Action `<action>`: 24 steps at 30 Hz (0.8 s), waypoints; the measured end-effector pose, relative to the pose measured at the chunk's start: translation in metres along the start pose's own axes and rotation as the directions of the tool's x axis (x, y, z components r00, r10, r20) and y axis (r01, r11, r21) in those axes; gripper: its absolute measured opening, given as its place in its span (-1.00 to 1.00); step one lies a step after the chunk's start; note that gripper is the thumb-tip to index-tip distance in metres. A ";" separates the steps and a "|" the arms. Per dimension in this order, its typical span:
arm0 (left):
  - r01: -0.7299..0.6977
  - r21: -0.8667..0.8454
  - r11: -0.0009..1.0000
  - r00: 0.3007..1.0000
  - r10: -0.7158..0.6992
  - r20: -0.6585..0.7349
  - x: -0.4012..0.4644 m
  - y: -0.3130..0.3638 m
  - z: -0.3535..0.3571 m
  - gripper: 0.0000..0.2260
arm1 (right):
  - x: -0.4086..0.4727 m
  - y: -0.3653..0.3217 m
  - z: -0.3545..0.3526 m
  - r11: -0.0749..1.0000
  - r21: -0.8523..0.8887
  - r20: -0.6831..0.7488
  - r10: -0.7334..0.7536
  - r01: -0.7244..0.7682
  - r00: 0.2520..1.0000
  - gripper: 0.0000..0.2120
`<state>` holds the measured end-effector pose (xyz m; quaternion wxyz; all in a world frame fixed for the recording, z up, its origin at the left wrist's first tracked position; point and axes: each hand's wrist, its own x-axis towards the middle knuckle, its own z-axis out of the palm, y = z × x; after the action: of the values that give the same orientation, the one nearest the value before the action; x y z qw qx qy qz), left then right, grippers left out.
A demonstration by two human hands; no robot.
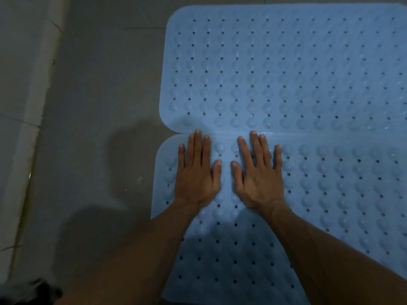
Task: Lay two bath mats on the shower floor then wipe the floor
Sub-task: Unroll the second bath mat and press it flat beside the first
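- Far mat (pixel 286 67): blue, perforated, flat on floor (pixel 99 84); its near edge lies just beyond the fingertips.
- Near mat (pixel 330 194): same type, under both palms; its far edge meets the far mat right at the fingertips, seam approx. level w/ them.
- Left hand (pixel 197 172): flat, fingers extended and close together, gripping nothing, pressing down on near mat.
- Right hand (pixel 257 172): same, fingers slightly spread, thumb toward left hand.
- Wall base (pixel 19 106): well left of left fingers.
- Wiping cloth: not in view.
- Risks (est.): uneven pressure may leave suction cups unseated, so mat creeps; pushing fwd could overlap or buckle the seam; wet floor beneath could weaken grip.
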<state>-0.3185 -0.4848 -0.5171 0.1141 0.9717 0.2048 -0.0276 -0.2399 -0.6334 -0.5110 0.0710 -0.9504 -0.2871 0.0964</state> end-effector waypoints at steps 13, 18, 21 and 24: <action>0.001 0.031 1.000 1.000 -0.001 0.004 -0.001 0.000 0.001 -0.40 | 0.000 0.002 0.002 1.000 0.004 -0.017 -0.008 0.008 1.000 -0.37; 0.002 -0.002 1.000 1.000 -0.002 -0.013 -0.003 0.000 0.004 -0.40 | -0.001 0.003 0.005 1.000 0.003 -0.022 -0.015 0.015 1.000 -0.38; -0.001 -0.002 1.000 1.000 0.001 -0.020 -0.003 0.000 0.006 -0.40 | -0.002 0.004 0.006 1.000 0.007 -0.026 -0.020 0.020 0.999 -0.38; -0.013 0.013 1.000 0.999 0.013 -0.033 -0.004 -0.001 0.004 -0.41 | -0.002 0.005 0.006 0.999 0.018 -0.031 -0.036 0.037 0.999 -0.37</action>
<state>-0.3228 -0.4870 -0.5208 0.1048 0.9740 0.2003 -0.0119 -0.2404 -0.6377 -0.5176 0.0863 -0.9456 -0.3025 0.0831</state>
